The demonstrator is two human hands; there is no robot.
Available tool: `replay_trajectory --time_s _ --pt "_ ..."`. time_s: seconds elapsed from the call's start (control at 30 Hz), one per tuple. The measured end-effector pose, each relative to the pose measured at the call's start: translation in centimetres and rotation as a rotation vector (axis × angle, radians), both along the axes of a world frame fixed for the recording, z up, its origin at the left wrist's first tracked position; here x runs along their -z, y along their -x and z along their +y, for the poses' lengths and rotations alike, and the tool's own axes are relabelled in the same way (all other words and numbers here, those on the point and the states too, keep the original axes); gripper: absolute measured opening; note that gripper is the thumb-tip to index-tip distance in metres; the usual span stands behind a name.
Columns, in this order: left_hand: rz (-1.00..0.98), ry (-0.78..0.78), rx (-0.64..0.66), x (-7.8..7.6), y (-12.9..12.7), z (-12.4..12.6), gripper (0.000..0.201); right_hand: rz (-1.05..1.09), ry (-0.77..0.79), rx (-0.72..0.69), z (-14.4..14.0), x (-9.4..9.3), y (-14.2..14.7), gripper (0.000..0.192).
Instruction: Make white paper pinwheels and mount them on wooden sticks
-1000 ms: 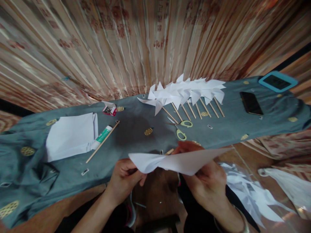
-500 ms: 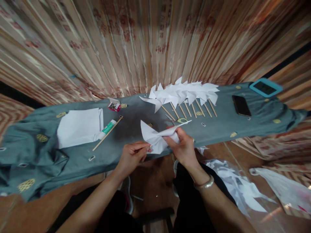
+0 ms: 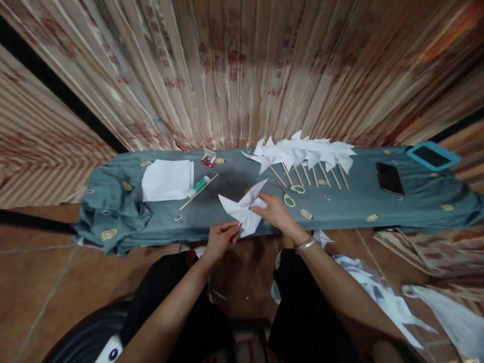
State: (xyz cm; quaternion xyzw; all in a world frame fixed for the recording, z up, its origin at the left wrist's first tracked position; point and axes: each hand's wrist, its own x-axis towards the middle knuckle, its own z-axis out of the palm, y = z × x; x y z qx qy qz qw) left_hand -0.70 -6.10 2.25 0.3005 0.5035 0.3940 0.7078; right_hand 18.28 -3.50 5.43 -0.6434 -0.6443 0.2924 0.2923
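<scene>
At the bottom of the frame the person's dark-clothed legs and two bare forearms run up toward the middle. The left hand [image 3: 221, 239], just below centre, has its fingers curled in and pinches the lower edge of a folded white paper [image 3: 242, 209]; the right hand [image 3: 274, 214], a bangle at its wrist, lies partly open on the paper's right side with the fingertips closed on a fold. The paper sits at the near edge of the grey-blue cloth [image 3: 355, 206] — one point sticking up toward centre frame. To the lower right, white paper scraps [image 3: 381, 295] lie on the brown floor. Just beyond the right hand are green-handled scissors [image 3: 290, 194]. Left of centre a wooden stick [image 3: 198, 191] lies aslant, touching a glue tube [image 3: 198, 184], which rests against a stack of white sheets [image 3: 166, 180]. A small red box [image 3: 208, 159] stands behind them. Right of centre, farther back, a row of white paper pinwheels [image 3: 306, 154] on sticks lies overlapping. At the right a dark phone [image 3: 389, 178] lies flat and, at the far right edge, a blue-framed tablet [image 3: 433, 156]. A striped curtain [image 3: 242, 70] fills the top.
</scene>
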Motion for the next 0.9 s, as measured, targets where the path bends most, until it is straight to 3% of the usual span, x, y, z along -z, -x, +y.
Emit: replay_trajectory --time_s 0.17,0.4,0.67,0.9 --pt "-0.138 0.084 -0.096 0.5 0.0 0.0 0.028 -0.279 0.163 -0.248 3.9 -0.9 0.7 0.029" --pt "-0.225 0.199 -0.134 1.6 -0.4 -0.1 0.021 -0.433 0.290 -0.377 6.6 -0.7 1.7 0.027" --pt "-0.429 0.360 -0.112 0.6 -0.7 -1.1 0.011 -0.547 0.386 -0.504 8.0 -1.3 2.2 0.021" --pt "-0.379 0.455 -0.038 1.1 -1.4 -1.5 0.009 -0.620 0.433 -0.562 8.6 -1.8 2.7 0.024"
